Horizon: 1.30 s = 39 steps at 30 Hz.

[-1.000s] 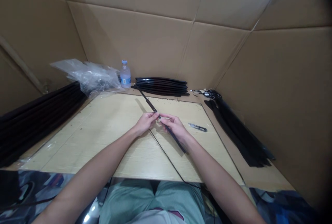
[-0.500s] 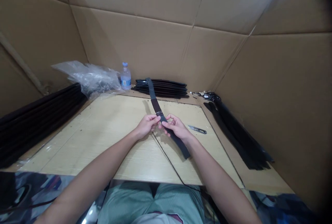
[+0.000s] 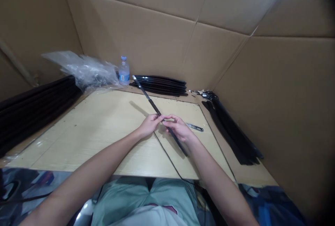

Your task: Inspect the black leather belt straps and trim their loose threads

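Cardboard walls [image 3: 157, 27] are closing in the bench [image 3: 104, 131] on three sides, and I am sitting at its near edge with both arms reaching over the pale wooden top.

I am holding one long black strap [image 3: 149, 98] above the middle of the bench. My left hand [image 3: 149, 125] is pinching it between thumb and fingertips, and my right hand [image 3: 178, 128] is closed around it just beside the left, the two hands nearly touching. The far end of the strap is pointing up and away toward the far edge, turned edge-on to me; the near end is sticking out below my right hand toward the near right corner. I am judging that I am working on a spot at the middle of this strap, though what exactly my fingers are doing there is too small to tell.

As for progress: a flat stack of black straps [image 3: 161, 85] is lying along the far edge, another bundle [image 3: 230, 131] is lying along the right edge, and a large dark pile [image 3: 34, 103] is filling the left edge. Which of these are finished I cannot tell. The small snips [image 3: 195, 127] are lying on the bench just right of my right hand, untouched. A water bottle [image 3: 124, 71] and a crumpled plastic bag [image 3: 81, 68] are sitting at the far left corner.
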Available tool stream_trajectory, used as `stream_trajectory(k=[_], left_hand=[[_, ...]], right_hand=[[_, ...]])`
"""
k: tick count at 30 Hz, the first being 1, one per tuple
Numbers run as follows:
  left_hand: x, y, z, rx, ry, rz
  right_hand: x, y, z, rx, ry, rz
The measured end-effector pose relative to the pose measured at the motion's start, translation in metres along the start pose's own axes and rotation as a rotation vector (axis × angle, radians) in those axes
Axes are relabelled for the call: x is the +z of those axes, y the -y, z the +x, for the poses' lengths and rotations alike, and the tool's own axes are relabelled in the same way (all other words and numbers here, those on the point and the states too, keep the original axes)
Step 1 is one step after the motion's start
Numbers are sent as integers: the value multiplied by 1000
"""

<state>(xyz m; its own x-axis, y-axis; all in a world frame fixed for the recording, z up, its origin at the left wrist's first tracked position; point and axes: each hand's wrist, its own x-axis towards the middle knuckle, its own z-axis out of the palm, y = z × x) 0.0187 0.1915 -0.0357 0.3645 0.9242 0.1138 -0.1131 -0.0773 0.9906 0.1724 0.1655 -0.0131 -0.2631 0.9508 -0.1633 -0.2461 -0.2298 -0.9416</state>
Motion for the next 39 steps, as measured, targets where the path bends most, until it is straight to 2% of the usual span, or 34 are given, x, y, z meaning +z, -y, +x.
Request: stream_trajectory(k=[4, 7, 10, 14, 16, 22, 28, 32, 34, 35, 39], left_hand=[[11, 4, -1, -35, 33, -49], [18, 5, -2, -89, 72, -125], [24, 3, -4, -107, 107, -227], [27, -2, -5, -88, 139, -332], [27, -4, -5, -73, 143, -365], [21, -15, -6, -48, 147, -447], [20, -25, -10, -69, 134, -483], [19, -27, -11, -60, 128, -465], [17, -27, -11, -52, 127, -450], [16, -28, -11, -47, 120, -445], [7, -31, -9, -12, 64, -454]], right_hand=[[-1, -4, -11, -16, -92, -12], [-3, -6, -20, -77, -101, -75], [-8, -6, -32, -53, -11, -126], [-24, -6, -59, 204, 182, -72], [-37, -7, -78, 277, 253, -109], [-75, 0, -143, 307, 300, -351], [-97, 14, -207, 429, 152, -670], [-126, -6, -247, 565, 28, -824], [-147, -23, -268, 740, -103, -888], [-158, -32, -279, 888, -182, -910], [-189, -59, -330, 1150, -310, -977]])
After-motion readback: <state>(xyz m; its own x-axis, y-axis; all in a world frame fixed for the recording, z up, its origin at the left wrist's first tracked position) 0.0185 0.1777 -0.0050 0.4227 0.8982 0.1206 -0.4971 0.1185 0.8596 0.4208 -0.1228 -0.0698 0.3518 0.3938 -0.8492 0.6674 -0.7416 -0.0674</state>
